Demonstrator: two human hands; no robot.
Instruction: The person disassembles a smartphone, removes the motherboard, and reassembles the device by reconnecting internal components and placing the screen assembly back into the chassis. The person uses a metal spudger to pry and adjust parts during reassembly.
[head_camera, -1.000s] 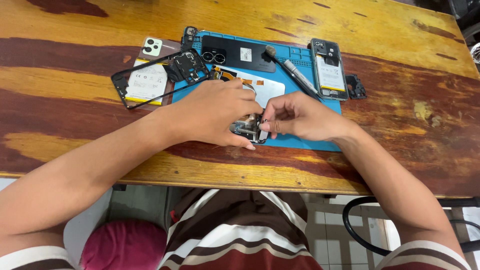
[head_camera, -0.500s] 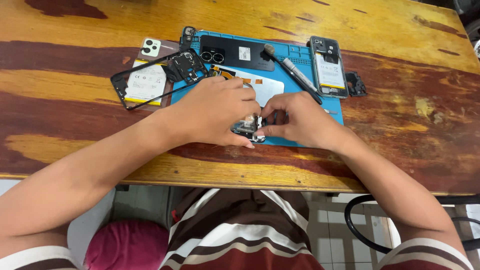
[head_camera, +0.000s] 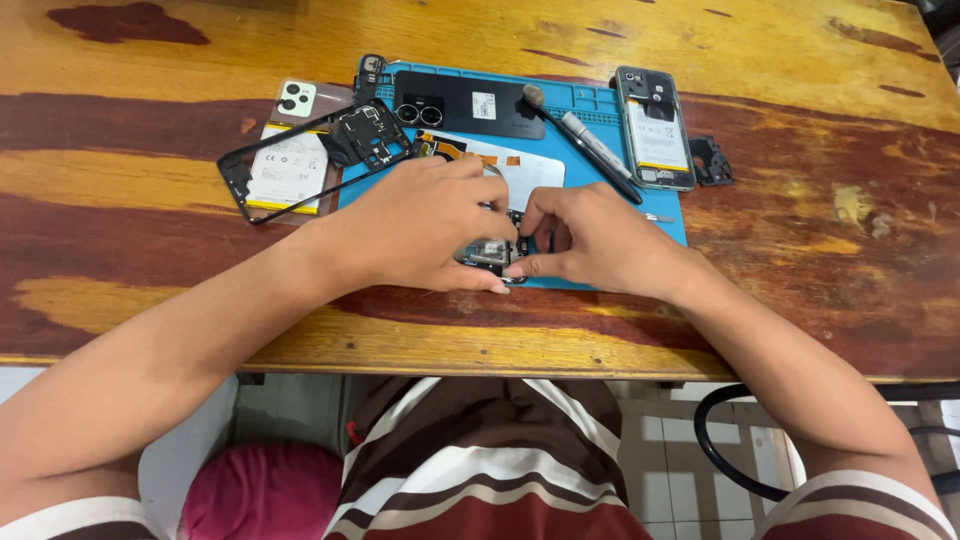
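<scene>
Centrally, both hands (head_camera: 515, 235) pinch small phone part (head_camera: 490, 255) on blue mat (head_camera: 660, 215); pen tool (head_camera: 598, 150), opened phones (head_camera: 655, 128) behind.

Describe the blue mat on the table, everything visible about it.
The blue mat lies flat on the wooden table, rectangular, rubbery-looking, with small moulded compartments along its far edge. On it rest a black back cover, an opened phone, a pen-like tool and a white panel. The left hand and right hand rest over its near edge, pinching a small part.
</scene>
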